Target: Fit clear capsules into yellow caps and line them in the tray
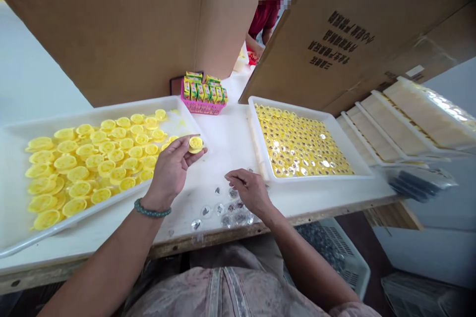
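Note:
My left hand grips a small yellow plastic cup-shaped piece between thumb and fingers, its round opening facing up. Over the table, my right hand has its thumb and fingers pinched together; whatever is between them cannot be made out. Below it lie several clear round discs with dark marks, partly covered by that hand. A white tray on the left carries many more of the yellow pieces. The white tray on the right is packed with rows of yellow pieces that have shiny, dark-centred tops.
A pink basket of small green-and-yellow boxes stands behind, between the trays. Tall cardboard sheets wall off the back, with a person in red beyond the gap. Stacked trays lean at right; a pale crate sits below the table.

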`<state>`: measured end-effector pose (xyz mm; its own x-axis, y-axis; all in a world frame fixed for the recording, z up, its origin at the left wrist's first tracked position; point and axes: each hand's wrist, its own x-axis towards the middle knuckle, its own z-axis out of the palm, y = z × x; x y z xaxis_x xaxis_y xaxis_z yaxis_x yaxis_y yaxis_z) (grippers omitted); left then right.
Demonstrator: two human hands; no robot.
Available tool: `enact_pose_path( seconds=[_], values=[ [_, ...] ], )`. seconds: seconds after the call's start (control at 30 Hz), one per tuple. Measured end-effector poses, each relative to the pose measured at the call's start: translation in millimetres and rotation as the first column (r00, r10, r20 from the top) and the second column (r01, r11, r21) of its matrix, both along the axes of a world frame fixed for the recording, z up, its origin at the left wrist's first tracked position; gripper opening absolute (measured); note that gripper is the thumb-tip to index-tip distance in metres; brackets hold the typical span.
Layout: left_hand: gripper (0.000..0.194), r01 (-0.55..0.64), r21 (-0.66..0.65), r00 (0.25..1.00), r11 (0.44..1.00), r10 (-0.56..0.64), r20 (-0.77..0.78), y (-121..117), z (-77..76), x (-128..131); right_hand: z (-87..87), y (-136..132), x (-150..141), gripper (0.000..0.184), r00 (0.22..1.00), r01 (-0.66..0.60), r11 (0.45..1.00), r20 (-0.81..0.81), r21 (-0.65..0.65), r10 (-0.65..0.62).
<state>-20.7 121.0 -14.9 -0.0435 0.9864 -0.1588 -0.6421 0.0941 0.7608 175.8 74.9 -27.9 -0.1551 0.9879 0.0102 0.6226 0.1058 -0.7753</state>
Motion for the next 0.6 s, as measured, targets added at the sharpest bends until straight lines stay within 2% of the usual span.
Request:
enact_pose_path(
  seconds=[0.1, 0.23, 0.37, 0.5, 0.6],
  values=[
    [0.013, 0.013, 0.005, 1.0, 1.0, -0.013, -0.009, -0.7, 0.4, 0.1, 8.3, -13.2, -1.5, 0.017, 0.979, -0.175, 0.982, 0.122, 0.065, 0.166],
    [0.014, 0.0, 0.005, 1.0, 1.0, 0.0, -0.026, -0.5, 1.4, -1.5, 6.8, -6.9, -11.1, 0.019, 0.96, -0.197, 0.971, 0.225, 0.135, 0.164],
    [0.014, -0.034, 0.03, 0.999, 0.999, 0.035, -0.031, 1.0, 3.6, -5.4, -4.3, 23.3, -30.5, 0.023, 0.927, -0.23, 0.951, 0.344, 0.207, 0.149],
    [0.014, -0.07, 0.019, 0.997, 0.997, 0.071, -0.027, 1.9, 5.1, -8.0, -18.8, 51.8, -54.4, 0.024, 0.84, -0.223, 0.966, 0.528, 0.128, 0.124],
    [0.013, -0.082, 0.011, 0.997, 0.997, 0.082, -0.014, 2.3, 5.1, -9.0, -27.7, 58.0, -61.8, 0.026, 0.788, -0.224, 0.972, 0.601, 0.075, 0.136]
  ],
)
